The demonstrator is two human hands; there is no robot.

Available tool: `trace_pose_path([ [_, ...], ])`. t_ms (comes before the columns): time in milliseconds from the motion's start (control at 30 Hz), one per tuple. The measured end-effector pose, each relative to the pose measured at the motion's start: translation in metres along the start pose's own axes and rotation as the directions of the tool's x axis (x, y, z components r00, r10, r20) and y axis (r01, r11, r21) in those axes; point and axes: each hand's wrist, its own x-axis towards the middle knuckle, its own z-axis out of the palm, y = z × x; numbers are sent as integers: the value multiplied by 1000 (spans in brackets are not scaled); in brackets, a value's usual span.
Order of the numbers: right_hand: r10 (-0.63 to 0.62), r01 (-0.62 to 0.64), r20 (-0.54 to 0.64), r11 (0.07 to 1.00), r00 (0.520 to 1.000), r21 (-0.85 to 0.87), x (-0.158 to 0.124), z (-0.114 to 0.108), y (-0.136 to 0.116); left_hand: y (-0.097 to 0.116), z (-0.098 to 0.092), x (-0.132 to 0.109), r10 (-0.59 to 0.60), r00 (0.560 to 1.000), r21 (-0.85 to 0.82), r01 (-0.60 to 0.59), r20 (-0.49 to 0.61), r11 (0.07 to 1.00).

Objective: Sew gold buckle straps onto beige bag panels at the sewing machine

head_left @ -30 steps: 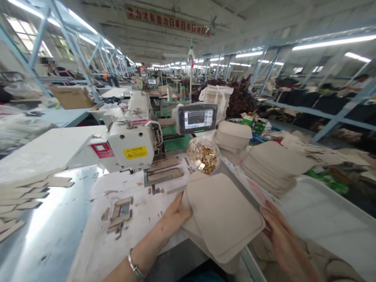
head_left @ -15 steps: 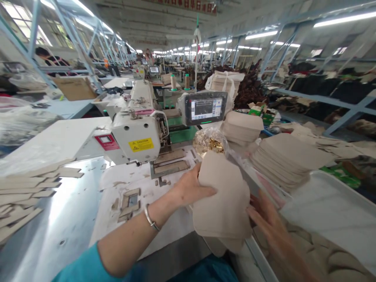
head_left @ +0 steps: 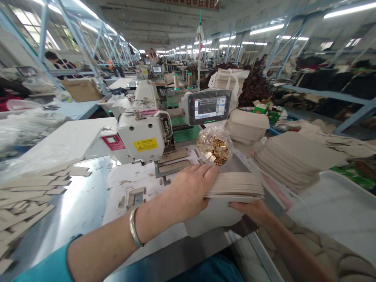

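Observation:
Between my hands is a thick stack of beige cut panels [head_left: 235, 185], tilted so its layered edges face up and its broad face slopes toward me. My left hand [head_left: 190, 192] is closed around the stack's left end, fingers over the top edge. My right hand [head_left: 249, 208] grips the right side, its thumb on the near face and its other fingers hidden. Just beyond the stack sits a clear round container [head_left: 214, 145] of gold-coloured metal pieces. A white sewing machine [head_left: 143, 135] stands to the left, with a metal clamp frame [head_left: 173, 166] at its head.
A control screen [head_left: 209, 107] stands behind the container. More panel stacks [head_left: 296, 156] lie at right, beside a white tray [head_left: 335, 203]. Beige strips [head_left: 32, 188] spread over the metal table at left. A small rectangular frame [head_left: 136, 197] rests on white paper.
The panels have turned from upright and fanned to tilted with edges aligned and facing up. My left hand moved over their top edge; my right hand closed on their side. The view shifted slightly.

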Motion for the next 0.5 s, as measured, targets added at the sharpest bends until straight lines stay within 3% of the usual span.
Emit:
trace_pose_path([
  [67,-29,29,29,1000,999,-6,1,7,5,-4,0,-6,-53,999,45,53,-8,998],
  [167,-82,82,39,997,996,8,1,12,-6,-3,-10,-7,-138,990,38,137,27,990],
  [267,-154,160,117,986,981,-46,4,10,-37,1,-27,1,-108,993,-122,114,55,986],
  [333,-185,218,184,960,965,-178,10,2,-65,3,-39,3,-89,995,-281,96,35,955],
  [433,-289,302,90,883,953,-360,24,-21,-103,5,-45,-8,-223,969,-572,124,-106,811],
  [500,-388,349,-83,890,918,-295,32,-36,-110,8,-35,-23,-438,874,-799,105,-209,592],
])
